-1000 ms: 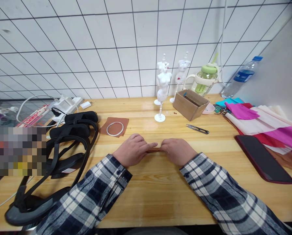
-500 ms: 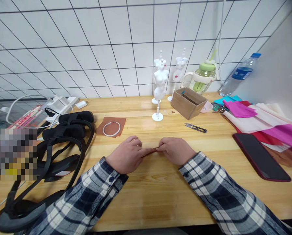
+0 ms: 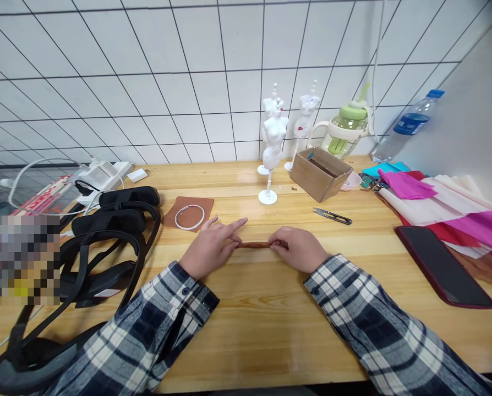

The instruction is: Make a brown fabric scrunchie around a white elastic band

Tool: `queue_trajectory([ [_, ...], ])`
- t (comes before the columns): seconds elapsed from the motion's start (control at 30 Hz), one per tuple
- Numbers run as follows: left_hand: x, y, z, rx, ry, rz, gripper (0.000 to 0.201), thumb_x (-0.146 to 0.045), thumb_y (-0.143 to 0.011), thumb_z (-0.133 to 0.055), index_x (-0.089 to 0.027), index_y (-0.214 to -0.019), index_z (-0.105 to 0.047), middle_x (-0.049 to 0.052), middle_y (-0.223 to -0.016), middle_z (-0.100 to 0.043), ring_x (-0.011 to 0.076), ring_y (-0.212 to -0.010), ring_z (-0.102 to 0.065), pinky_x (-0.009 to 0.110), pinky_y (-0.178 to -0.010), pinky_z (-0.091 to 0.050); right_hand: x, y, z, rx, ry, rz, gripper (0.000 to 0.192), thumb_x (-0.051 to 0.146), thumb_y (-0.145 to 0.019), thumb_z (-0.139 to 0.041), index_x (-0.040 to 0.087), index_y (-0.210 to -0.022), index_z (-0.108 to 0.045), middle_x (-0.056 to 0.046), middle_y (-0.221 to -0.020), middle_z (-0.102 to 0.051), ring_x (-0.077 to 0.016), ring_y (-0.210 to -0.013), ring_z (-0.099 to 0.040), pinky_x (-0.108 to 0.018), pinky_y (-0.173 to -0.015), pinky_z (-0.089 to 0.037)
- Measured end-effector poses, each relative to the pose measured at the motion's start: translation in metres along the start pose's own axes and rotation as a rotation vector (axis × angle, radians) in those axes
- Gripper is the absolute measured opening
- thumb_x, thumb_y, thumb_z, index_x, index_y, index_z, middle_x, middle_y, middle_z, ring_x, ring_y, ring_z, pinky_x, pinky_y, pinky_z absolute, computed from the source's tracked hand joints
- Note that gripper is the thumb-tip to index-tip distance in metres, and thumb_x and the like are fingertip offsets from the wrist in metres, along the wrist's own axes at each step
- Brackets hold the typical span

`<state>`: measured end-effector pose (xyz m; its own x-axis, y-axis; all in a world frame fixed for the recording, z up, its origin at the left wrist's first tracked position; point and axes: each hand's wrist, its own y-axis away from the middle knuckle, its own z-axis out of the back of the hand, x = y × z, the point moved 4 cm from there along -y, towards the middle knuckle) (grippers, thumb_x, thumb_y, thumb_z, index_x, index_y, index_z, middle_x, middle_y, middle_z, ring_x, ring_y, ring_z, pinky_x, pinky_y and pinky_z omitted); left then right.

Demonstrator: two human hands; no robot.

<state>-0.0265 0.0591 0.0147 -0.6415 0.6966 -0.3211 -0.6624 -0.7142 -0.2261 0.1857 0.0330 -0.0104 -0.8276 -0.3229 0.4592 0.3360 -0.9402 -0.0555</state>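
White tiles behind, wooden bench (image 3: 246,335) under us, and we're right at its middle with a thin brown strip (image 3: 255,245) stretched flat between our hands. Our left hand (image 3: 210,249) pins one end, fingers spread long toward twelve o'clock; our right hand (image 3: 299,250) is curled tight, pinching the other end. Best, we reckon, to keep the tension even and press low against the wood. At eleven o'clock sits a brown patch with a white ring (image 3: 189,216); at one o'clock, snips (image 3: 332,216).
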Motion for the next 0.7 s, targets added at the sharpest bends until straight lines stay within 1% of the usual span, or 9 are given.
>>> queue_trajectory([
  [0.07, 0.006, 0.000, 0.000, -0.048, 0.123, 0.050, 0.059, -0.018, -0.088, -0.050, -0.025, -0.143, -0.031, -0.001, -0.095, -0.073, 0.0174, -0.100, -0.062, 0.046, -0.108, -0.030, -0.002, -0.001, 0.000, -0.027, -0.035, -0.022, 0.017, 0.029, -0.084, -0.059, 0.025, -0.097, -0.068, 0.001, -0.087, -0.066, -0.0131, -0.078, -0.058, -0.025, -0.068, -0.039],
  [0.13, 0.009, -0.001, -0.003, -0.077, 0.215, 0.081, 0.060, -0.018, -0.087, -0.052, -0.023, -0.143, -0.031, 0.001, -0.095, -0.073, 0.0177, -0.099, -0.063, 0.041, -0.101, -0.038, -0.003, -0.002, 0.000, -0.042, -0.065, -0.046, 0.016, 0.031, -0.084, -0.060, 0.025, -0.095, -0.069, 0.001, -0.085, -0.066, -0.0135, -0.077, -0.058, -0.025, -0.066, -0.038],
  [0.23, 0.010, -0.001, -0.009, -0.075, 0.283, 0.113, 0.062, -0.016, -0.085, -0.053, -0.022, -0.144, -0.031, 0.002, -0.094, -0.072, 0.0181, -0.096, -0.064, 0.036, -0.094, -0.044, -0.006, -0.003, -0.002, -0.030, -0.119, -0.093, 0.014, 0.029, -0.085, -0.056, 0.024, -0.085, -0.070, 0.001, -0.079, -0.065, -0.0132, -0.072, -0.056, -0.025, -0.062, -0.037],
  [0.3, 0.011, 0.000, -0.013, -0.059, 0.294, 0.128, 0.063, -0.015, -0.085, -0.053, -0.022, -0.144, -0.031, 0.002, -0.094, -0.072, 0.0178, -0.094, -0.065, 0.035, -0.093, -0.045, -0.006, -0.003, -0.003, -0.027, -0.140, -0.095, 0.013, 0.029, -0.083, -0.058, 0.024, -0.089, -0.069, 0.001, -0.078, -0.065, -0.0132, -0.070, -0.056, -0.025, -0.061, -0.037],
  [0.37, 0.011, 0.000, -0.016, -0.047, 0.300, 0.137, 0.064, -0.014, -0.085, -0.052, -0.022, -0.144, -0.030, 0.002, -0.094, -0.072, 0.0173, -0.092, -0.065, 0.034, -0.091, -0.046, -0.006, -0.003, -0.003, -0.046, -0.145, -0.073, 0.020, 0.028, -0.081, -0.061, 0.024, -0.099, -0.067, 0.002, -0.082, -0.065, -0.0132, -0.072, -0.056, -0.025, -0.063, -0.038],
  [0.43, 0.011, 0.000, -0.016, -0.048, 0.301, 0.143, 0.065, -0.013, -0.084, -0.051, -0.021, -0.145, -0.030, 0.002, -0.094, -0.072, 0.0168, -0.090, -0.066, 0.033, -0.089, -0.047, -0.005, -0.002, 0.000, -0.099, -0.146, -0.053, 0.027, 0.027, -0.080, -0.062, 0.024, -0.107, -0.064, 0.001, -0.084, -0.065, -0.0132, -0.073, -0.057, -0.026, -0.065, -0.040],
  [0.53, 0.009, 0.000, -0.016, -0.052, 0.307, 0.138, 0.064, -0.013, -0.084, -0.051, -0.021, -0.144, -0.031, 0.002, -0.093, -0.071, 0.0163, -0.088, -0.066, 0.033, -0.087, -0.048, -0.002, 0.000, 0.003, -0.150, -0.123, 0.019, 0.018, 0.024, -0.084, -0.058, 0.023, -0.100, -0.065, 0.000, -0.084, -0.064, -0.0131, -0.077, -0.058, -0.025, -0.068, -0.041],
  [0.6, 0.008, 0.000, -0.016, -0.056, 0.313, 0.133, 0.064, -0.014, -0.084, -0.051, -0.021, -0.144, -0.031, 0.002, -0.094, -0.071, 0.0163, -0.089, -0.065, 0.032, -0.087, -0.048, 0.002, 0.000, 0.001, -0.125, -0.059, 0.093, 0.015, 0.022, -0.086, -0.055, 0.024, -0.095, -0.068, 0.000, -0.085, -0.065, -0.0140, -0.079, -0.059, -0.026, -0.070, -0.041],
  [0.7, 0.008, 0.000, -0.016, -0.059, 0.315, 0.140, 0.063, -0.015, -0.084, -0.051, -0.022, -0.144, -0.032, 0.002, -0.094, -0.071, 0.0163, -0.090, -0.065, 0.033, -0.088, -0.048, 0.007, 0.002, -0.004, -0.053, 0.060, 0.175, 0.019, 0.021, -0.087, -0.053, 0.026, -0.094, -0.070, -0.002, -0.085, -0.066, -0.0166, -0.083, -0.059, -0.028, -0.072, -0.040],
])
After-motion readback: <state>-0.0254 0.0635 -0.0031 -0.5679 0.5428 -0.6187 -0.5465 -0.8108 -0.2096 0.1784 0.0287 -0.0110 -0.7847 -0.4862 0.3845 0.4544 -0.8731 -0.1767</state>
